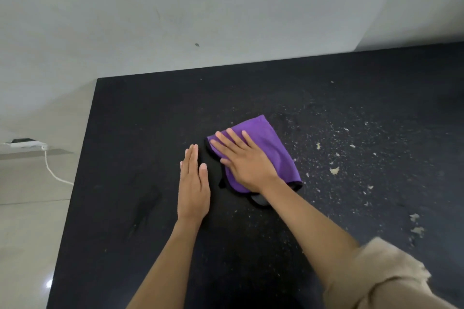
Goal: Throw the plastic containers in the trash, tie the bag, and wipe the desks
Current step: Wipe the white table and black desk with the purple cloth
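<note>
Head view. The right hand (247,160), fingers straight and spread, pressed flat on the purple cloth (266,148) at the middle of the black desk (130,133). The left hand (193,188) lay flat just beside it, fingers together. Crumbs (334,170) lay scattered to the cloth's right.

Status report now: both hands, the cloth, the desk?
Right hand flat on purple cloth, pressing. Left hand flat on black desk, beside cloth. Crumbs scattered right of cloth. Nothing in the way.
</note>
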